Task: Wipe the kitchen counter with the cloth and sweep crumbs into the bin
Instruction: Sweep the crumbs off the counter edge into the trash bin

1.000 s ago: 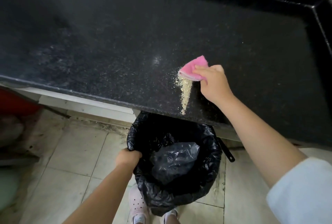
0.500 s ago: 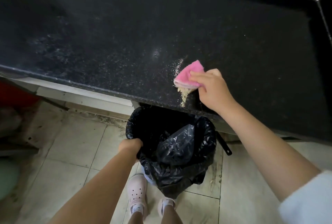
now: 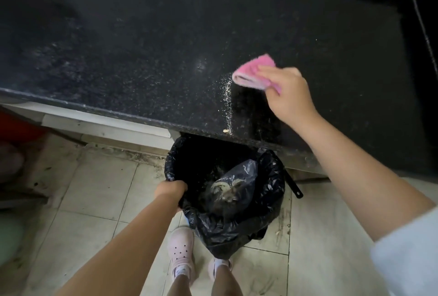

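Note:
A pink cloth (image 3: pixel 253 71) is folded in my right hand (image 3: pixel 288 93), which grips it over the black speckled counter (image 3: pixel 142 58), back from the front edge. A thin pale line of crumbs (image 3: pixel 228 103) runs from the cloth's left end down to the counter's edge, with one larger crumb at the lip. Below that edge stands a bin lined with a black bag (image 3: pixel 272 191), with some waste inside. My left hand (image 3: pixel 170 190) grips the bin's left rim and holds it under the counter edge.
Pale floor tiles (image 3: pixel 94 182) with dirty grout lie around the bin. My feet in pink clogs (image 3: pixel 181 252) stand just in front of it. A black handle (image 3: pixel 294 185) sticks out right of the bin. The counter has a raised rim (image 3: pixel 422 23) at right.
My right hand has drawn the cloth back from the counter's front edge, up and to the right. The thick crumb pile is gone from the counter; only a thin line is left.

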A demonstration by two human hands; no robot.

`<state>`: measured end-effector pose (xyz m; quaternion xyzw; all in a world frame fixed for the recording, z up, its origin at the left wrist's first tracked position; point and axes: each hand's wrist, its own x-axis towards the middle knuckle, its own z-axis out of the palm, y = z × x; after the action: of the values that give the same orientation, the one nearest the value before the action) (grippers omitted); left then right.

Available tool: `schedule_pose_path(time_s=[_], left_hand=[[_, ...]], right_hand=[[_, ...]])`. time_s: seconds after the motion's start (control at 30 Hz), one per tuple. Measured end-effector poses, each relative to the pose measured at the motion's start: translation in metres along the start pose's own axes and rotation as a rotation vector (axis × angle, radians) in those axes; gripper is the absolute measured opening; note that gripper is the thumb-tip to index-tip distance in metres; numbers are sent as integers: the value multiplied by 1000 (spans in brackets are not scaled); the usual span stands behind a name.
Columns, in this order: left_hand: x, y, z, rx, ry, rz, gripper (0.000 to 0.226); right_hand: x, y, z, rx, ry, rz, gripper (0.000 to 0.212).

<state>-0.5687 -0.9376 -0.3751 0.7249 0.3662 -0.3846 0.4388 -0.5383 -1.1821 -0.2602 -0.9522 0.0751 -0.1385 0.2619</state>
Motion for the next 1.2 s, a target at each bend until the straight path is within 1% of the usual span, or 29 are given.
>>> schedule_pose_path(time_s=[0.07, 0.13, 0.2, 0.33, 0.47, 0.6, 0.7, 0.77, 0.83, 0.93, 1.0, 1.03, 1.1, 1.13, 1.2], left_hand=[[-2, 0, -2, -6, -10, 7, 9], [-2, 0, -5, 12, -2, 12, 9], [-1, 0, -9, 44, 12, 28, 8], [4, 5, -14, 135, 46, 67, 11], [1, 8, -12, 229, 69, 133, 8], [-5, 13, -13, 356, 82, 179, 5], [-5, 14, -17, 385, 88, 209, 4], [-4, 14, -19, 401, 81, 209, 5], [-3, 15, -22, 407, 64, 200, 7], [-3, 16, -24, 440, 58, 205, 10], [-2, 16, -26, 457, 64, 212, 14], [-2, 16, -27, 460, 66, 213, 17], [0, 14, -30, 466, 70, 214, 19], [1, 13, -32, 468, 73, 217, 16], [1, 12, -36, 480, 71, 223, 9]], right_hand=[[31, 14, 17, -23, 27, 115, 39], [51, 25, 35, -30, 15, 262, 43], [59, 26, 47, -74, -20, 310, 46], [42, 17, 55, -50, -162, 168, 52], [1, 3, 46, 12, -252, 89, 52], [-49, -17, 27, 37, -347, -127, 51], [-85, -22, 16, 83, -400, -213, 48], [-94, -26, 6, 128, -373, -258, 48], [-84, -29, -1, 153, -269, -284, 47], [-37, -22, 1, 98, -97, -174, 47], [1, -5, 11, 21, 5, -44, 49], [18, 4, 16, -7, 37, 50, 49], [43, 18, 29, -73, 71, 244, 49], [51, 19, 34, -118, 67, 315, 48], [58, 9, 44, -199, 3, 360, 49]])
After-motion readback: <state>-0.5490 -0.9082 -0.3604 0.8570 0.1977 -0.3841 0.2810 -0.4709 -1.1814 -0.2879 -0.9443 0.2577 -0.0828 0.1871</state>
